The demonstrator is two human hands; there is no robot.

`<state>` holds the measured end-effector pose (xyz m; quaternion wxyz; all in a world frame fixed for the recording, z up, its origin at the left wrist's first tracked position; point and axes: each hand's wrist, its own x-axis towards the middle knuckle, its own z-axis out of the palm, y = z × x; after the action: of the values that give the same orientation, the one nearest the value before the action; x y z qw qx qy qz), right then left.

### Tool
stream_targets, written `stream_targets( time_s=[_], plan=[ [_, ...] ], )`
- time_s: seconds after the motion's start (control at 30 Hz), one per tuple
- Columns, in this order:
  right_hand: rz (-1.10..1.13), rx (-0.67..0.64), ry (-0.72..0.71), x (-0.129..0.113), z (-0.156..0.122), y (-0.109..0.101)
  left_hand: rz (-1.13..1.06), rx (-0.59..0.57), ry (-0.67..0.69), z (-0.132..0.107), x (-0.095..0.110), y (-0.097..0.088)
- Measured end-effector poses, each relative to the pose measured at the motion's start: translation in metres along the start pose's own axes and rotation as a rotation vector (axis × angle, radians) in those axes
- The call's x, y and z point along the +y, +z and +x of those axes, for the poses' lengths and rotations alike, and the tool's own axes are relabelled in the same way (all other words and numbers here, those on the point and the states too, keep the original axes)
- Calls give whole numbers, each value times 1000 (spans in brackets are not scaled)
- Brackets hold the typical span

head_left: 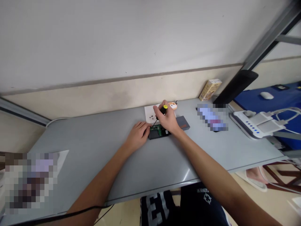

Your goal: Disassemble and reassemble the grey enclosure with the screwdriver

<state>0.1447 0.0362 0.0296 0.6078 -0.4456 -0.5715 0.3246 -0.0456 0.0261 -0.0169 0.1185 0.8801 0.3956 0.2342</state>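
Observation:
A screwdriver [164,109] with a black handle and yellow cap stands tilted in my right hand [168,120], its fingers wrapped round the handle. Its thin shaft points down at a green circuit board [155,129] in an opened dark case [154,135]. My left hand [138,135] grips the left end of that case, holding it on the desk. Behind the case lies a white paper [149,110] with several small dark screws [151,117] on it. A flat grey cover [183,122] rests to the right of the case, partly hidden by my right hand.
A phone [210,117] lies on the grey desk [98,138] to the right, near a white power strip [250,125] with cables. A yellow carton [210,89] and a black upright object [235,88] stand at the back right. The wall runs close behind.

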Motion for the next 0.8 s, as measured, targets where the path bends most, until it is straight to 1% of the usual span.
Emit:
stream_targets(
  time_s=[0.07, 0.17, 0.23, 0.33, 0.47, 0.53, 0.63, 0.73, 0.8],
  plan=[
    [138, 10, 9, 1, 1, 4, 0, -3, -3, 0, 0, 0],
    [333, -86, 25, 3, 2, 9, 0, -11, -7, 0, 0, 0],
    [374, -132, 37, 4, 2, 11, 2, -11, -5, 1, 1, 0],
    [388, -139, 70, 3, 3, 13, 0, -7, -4, 1, 2, -1],
    [439, -189, 131, -2, 4, 11, -3, -10, -3, 0, 2, -2],
    [471, -177, 156, -3, 4, 9, 2, -10, -6, 0, 1, -2],
    [501, -118, 174, -1, 5, 7, 9, -13, -5, 0, 0, -2],
    [474, -55, 158, 4, 7, 6, 7, -21, -8, 0, 0, -2],
    [461, -49, 156, 5, 10, 5, 6, -23, -10, 1, 0, -2]
  ],
)
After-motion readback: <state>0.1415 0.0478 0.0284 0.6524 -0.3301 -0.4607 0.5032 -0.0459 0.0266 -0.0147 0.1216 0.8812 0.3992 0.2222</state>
